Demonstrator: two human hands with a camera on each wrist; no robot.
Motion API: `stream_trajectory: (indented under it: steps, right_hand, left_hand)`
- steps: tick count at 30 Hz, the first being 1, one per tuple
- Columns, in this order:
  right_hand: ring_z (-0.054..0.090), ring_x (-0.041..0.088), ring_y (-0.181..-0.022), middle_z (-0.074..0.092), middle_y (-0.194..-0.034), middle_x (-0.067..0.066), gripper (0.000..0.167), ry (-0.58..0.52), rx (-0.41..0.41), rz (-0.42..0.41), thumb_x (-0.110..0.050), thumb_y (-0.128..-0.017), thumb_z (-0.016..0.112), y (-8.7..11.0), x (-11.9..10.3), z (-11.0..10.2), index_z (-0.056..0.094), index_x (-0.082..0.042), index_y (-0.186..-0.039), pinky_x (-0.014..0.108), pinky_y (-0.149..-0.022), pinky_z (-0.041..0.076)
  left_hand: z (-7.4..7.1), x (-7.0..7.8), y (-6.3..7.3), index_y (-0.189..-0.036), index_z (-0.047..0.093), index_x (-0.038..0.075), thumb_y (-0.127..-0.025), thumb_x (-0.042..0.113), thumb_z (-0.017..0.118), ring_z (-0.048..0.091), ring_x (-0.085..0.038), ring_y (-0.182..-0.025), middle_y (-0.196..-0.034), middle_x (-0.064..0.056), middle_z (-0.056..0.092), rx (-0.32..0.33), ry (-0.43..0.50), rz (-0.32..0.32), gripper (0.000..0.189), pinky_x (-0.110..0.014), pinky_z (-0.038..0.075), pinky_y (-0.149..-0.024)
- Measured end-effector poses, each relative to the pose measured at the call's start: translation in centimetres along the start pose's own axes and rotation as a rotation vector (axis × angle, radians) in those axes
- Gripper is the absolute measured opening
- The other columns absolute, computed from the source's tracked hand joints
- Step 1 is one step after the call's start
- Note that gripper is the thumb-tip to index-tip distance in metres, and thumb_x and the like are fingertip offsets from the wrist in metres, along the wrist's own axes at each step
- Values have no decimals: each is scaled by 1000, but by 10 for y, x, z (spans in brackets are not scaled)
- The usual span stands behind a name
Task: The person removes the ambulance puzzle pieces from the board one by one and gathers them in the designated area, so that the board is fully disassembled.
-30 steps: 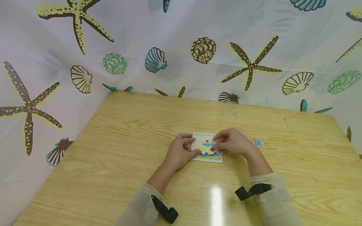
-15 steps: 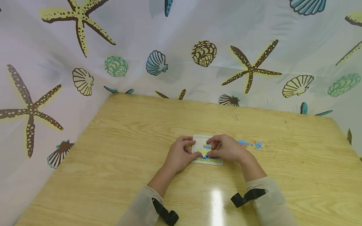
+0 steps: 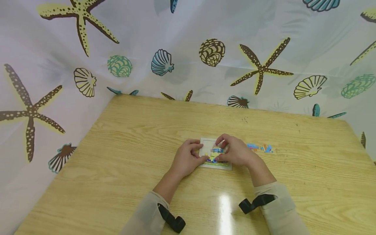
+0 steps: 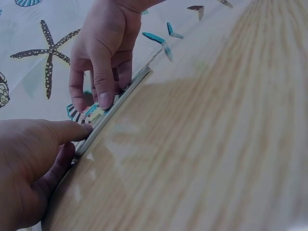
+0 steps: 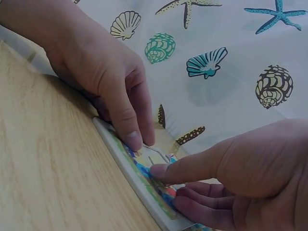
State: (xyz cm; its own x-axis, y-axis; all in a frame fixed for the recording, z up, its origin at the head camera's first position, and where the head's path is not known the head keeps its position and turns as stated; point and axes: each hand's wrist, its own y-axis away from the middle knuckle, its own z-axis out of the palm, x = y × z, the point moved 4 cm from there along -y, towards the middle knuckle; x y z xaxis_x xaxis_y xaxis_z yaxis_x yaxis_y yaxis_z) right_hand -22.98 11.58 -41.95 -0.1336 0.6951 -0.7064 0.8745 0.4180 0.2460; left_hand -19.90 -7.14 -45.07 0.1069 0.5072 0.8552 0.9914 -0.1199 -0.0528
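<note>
Puzzle (image 3: 209,144): lies flat on the worktop (image 3: 141,137), about midway between the left and right edges and well in from the far edge; light board with a raised rim, part of it covered by both hands.
Vehicle (image 3: 217,150): yellow with blue windows and blue on its wheels, pictured on the puzzle; its right part is largely hidden from the head view.
Ground strip (image 3: 217,164): green, along the puzzle's near edge.
Left hand (image 3: 185,160): partly open, grips the puzzle at its left edge; thumb over the near left part, a fingertip at the edge nearer the far left corner.
Right hand (image 3: 238,153): bent over the puzzle's right half, thumb tip touching the vehicle, other fingers curled; thumb and index finger stand apart, and I cannot tell whether a piece is pinched between them.
Inner piece (image 3: 252,146): loose on the worktop, just off the puzzle's right edge, behind the right hand; blue with pink and orange.
Outer piece (image 3: 267,148): loose beside the inner piece, on the side toward the worktop's right edge; mostly blue with some orange.
Sleeves: beige on both arms, left sleeve (image 3: 147,213) and right sleeve (image 3: 279,209).
Bands: black, left band (image 3: 171,218) and right band (image 3: 257,203), one round each sleeve near the cuff.
Curtain (image 3: 188,81): pale, printed with shells and starfish, hanging beyond the worktop's far edge and along its left and right edges.
Glare (image 3: 225,212): bright streak on the worktop, nearer the person than the puzzle.
</note>
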Motion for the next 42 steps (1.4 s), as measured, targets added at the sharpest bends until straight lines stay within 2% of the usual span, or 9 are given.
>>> stream_trajectory:
  steps: [5, 9, 18, 22, 26, 34, 42]
  right_hand:
    - [67, 17, -74, 64, -103, 10, 22, -88, 22, 8, -20, -92, 73, 3, 1, -6, 60, -8, -105, 30, -66, 54]
    - [65, 17, -72, 64, -93, 8, 17, -86, 32, 7, -19, -93, 71, 4, 5, -10, 63, -6, -101, 29, -65, 52]
    - [66, 21, -78, 66, -92, 15, 23, -204, -50, -35, -4, -97, 62, 6, 10, -14, 65, 0, -120, 32, -70, 54]
    - [66, 21, -76, 67, -90, 15, 22, -209, -60, -51, -4, -97, 61, 6, 13, -18, 66, 1, -118, 32, -70, 55]
    - [68, 21, -77, 67, -90, 14, 19, -229, -70, -32, -6, -97, 63, 7, 18, -21, 67, 1, -114, 34, -72, 56]
    - [73, 23, -83, 68, -93, 16, 22, -328, -91, 4, -6, -95, 65, 11, 27, -29, 65, 6, -114, 37, -78, 61]
    - [70, 20, -80, 68, -94, 13, 25, -313, -137, 11, -5, -94, 67, 17, 33, -40, 63, 7, -115, 34, -77, 61]
  left_hand:
    - [1, -1, -1, -122, 69, -3, -81, 17, 84, 58, -10, -79, -137, -9, 57, -1, -2, -6, 48, -18, 49, -68]
    - [2, -1, -1, -122, 69, -3, -81, 18, 84, 58, -10, -79, -137, -9, 57, -4, 0, -10, 49, -18, 50, -68]
    - [2, -1, -1, -122, 69, -3, -81, 18, 84, 59, -10, -79, -137, -9, 57, -1, -1, -12, 49, -19, 50, -68]
    - [2, -1, -2, -122, 68, -4, -81, 19, 84, 58, -9, -79, -137, -9, 57, 2, -3, -5, 49, -19, 50, -68]
    - [1, 0, -1, -122, 68, -3, -82, 19, 84, 58, -9, -79, -137, -9, 57, 0, -2, -3, 49, -19, 51, -69]
    - [2, -1, -1, -123, 68, -3, -81, 18, 84, 58, -9, -78, -138, -8, 56, -4, -3, -9, 49, -18, 50, -69]
    - [2, -2, -1, -123, 68, -2, -81, 17, 84, 57, -9, -78, -138, -8, 56, -3, 5, -21, 49, -18, 50, -69]
